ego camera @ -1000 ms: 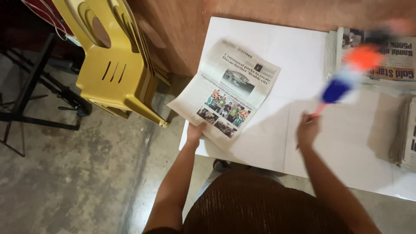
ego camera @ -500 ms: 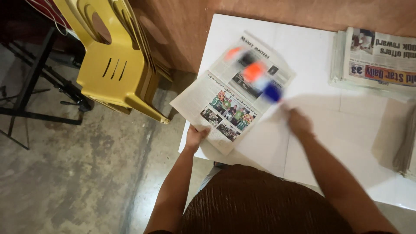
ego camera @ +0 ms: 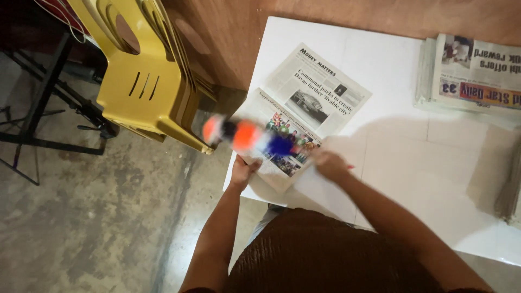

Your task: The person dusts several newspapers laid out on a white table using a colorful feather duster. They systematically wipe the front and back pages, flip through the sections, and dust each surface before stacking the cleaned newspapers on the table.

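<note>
A folded newspaper (ego camera: 317, 95) lies at an angle on the white table (ego camera: 434, 157), its near corner hanging past the left edge. My left hand (ego camera: 244, 168) pinches that near corner. My right hand (ego camera: 330, 164) grips the handle of a feather duster (ego camera: 249, 135) with orange, white and blue tufts. The duster is blurred by motion and stretches left across the paper's lower part, past the table's edge.
A stack of yellow plastic chairs (ego camera: 144, 81) stands left of the table on the concrete floor. A pile of newspapers (ego camera: 472, 73) sits at the table's far right, another pile (ego camera: 513, 190) at its right edge. A black metal stand (ego camera: 38, 108) is at far left.
My right hand has swept the duster from the right side of the table leftward across the newspaper. My left hand has kept hold of the paper's corner.
</note>
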